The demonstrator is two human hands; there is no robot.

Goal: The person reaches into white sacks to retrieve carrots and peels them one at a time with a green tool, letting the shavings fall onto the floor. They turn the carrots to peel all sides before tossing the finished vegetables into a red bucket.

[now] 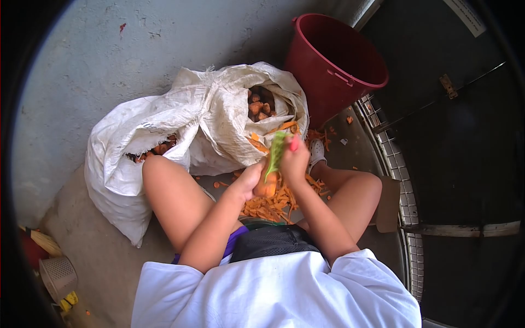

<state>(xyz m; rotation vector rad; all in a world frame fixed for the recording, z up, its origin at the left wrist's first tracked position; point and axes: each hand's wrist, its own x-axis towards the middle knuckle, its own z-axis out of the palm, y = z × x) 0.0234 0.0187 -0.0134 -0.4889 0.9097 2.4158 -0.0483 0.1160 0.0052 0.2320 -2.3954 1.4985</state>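
My left hand (251, 179) is closed round a carrot (266, 187), whose bright orange flesh shows at its lower end. In my right hand (296, 162) is a green peeler (275, 154), blurred by motion and lying along the carrot. A pink-red patch shows by the right thumb; its detail is smeared. Below both hands, orange peelings (270, 206) are heaped on the floor between my legs. Just beyond the hands stands an open white woven sack (224, 126) with several unpeeled carrots (259, 106) inside and peelings on its rim.
A second white sack (112, 158) with a torn opening leans by my left knee. Behind, a tall dark red bucket (311, 71) stands near a black door (459, 164). A perforated container (58, 277) lies at the far left. A grey wall (109, 60) rises behind the sacks.
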